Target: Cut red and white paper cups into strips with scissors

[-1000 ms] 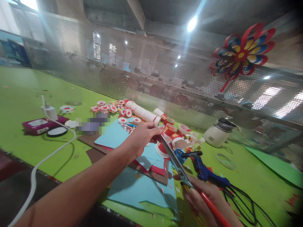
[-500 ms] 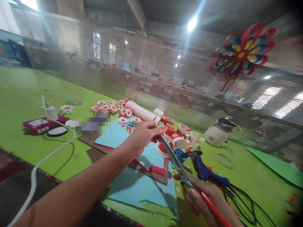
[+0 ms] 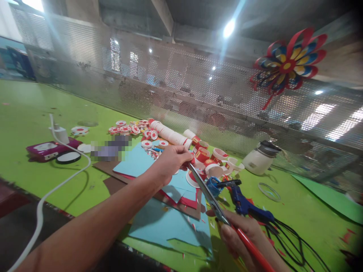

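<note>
My right hand (image 3: pixel 241 230) is closed around the red handles of a pair of scissors (image 3: pixel 208 196), whose long metal blades point up and left. Their tips reach just below the fingertips of my left hand (image 3: pixel 174 160). Those fingers are pinched together above the paper stack; what they hold is too small and hidden to make out. Beneath both hands lie light blue paper sheets (image 3: pixel 136 164) over red and brown ones. Right behind my left fingertips are cut red-and-white paper cups (image 3: pixel 202 155). A roll of blue tape (image 3: pixel 214 186) sits to the right of the blades.
A blue glue gun (image 3: pixel 246 207) with black cable lies at the right. Beyond it stand a white kettle (image 3: pixel 260 158) and a clear ring (image 3: pixel 269 192). Stacked cups (image 3: pixel 170 134), red-and-white discs (image 3: pixel 124 129) and a purple box (image 3: pixel 48 150) with a white cable lie further left. A paper flower (image 3: pixel 287 66) hangs above.
The scissors have shifted slightly left and down, with their blades closer together. My left hand has hardly moved. The view has moved a little.
</note>
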Action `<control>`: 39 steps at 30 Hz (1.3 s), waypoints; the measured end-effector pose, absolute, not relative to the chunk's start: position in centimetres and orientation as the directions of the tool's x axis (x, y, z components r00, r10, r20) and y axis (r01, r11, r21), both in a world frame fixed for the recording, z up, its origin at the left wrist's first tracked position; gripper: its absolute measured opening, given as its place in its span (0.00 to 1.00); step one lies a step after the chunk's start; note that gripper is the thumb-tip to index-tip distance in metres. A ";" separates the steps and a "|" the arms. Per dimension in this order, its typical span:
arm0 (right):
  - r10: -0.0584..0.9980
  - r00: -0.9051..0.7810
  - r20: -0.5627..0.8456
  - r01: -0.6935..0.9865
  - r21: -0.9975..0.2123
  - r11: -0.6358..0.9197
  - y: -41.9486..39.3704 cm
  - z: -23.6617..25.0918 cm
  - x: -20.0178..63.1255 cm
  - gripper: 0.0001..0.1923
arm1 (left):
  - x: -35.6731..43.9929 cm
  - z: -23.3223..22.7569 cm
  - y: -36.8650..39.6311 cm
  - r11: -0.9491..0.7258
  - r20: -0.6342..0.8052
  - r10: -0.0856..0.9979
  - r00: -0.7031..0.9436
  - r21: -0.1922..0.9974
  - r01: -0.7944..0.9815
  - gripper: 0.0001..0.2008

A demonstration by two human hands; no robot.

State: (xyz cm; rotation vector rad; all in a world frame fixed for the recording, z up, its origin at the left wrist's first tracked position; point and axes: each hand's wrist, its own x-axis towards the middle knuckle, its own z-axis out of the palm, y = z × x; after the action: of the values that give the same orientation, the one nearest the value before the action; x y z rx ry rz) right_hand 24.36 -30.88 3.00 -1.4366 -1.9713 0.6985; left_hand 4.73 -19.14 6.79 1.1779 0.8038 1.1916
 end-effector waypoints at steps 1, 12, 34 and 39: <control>0.959 -0.241 0.147 0.645 -0.714 0.272 -30.9 3.0 24.2 0.27 | 4.7 6.8 -19.1 -0.041 0.103 0.968 0.228 0.964 -0.263 0.07; 0.952 -0.274 0.139 0.672 -0.681 0.292 -30.5 2.8 24.2 0.25 | 4.5 6.7 -19.0 -0.026 0.090 0.973 0.215 0.959 -0.283 0.06; 0.972 -0.195 0.133 0.502 -0.838 0.215 -33.3 4.1 22.6 0.24 | 5.4 6.9 -19.2 -0.045 0.150 0.974 0.169 0.860 -0.508 0.06; 0.980 -0.161 0.121 0.428 -0.886 0.180 -34.1 4.1 22.2 0.24 | 5.6 7.3 -19.3 -0.050 0.176 0.959 0.221 0.876 -0.480 0.05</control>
State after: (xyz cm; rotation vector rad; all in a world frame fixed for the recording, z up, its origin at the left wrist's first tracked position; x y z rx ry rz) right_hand 22.24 -34.11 4.09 -1.3454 -1.7097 0.9328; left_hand 5.58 -19.31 7.30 1.0357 0.6041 1.2915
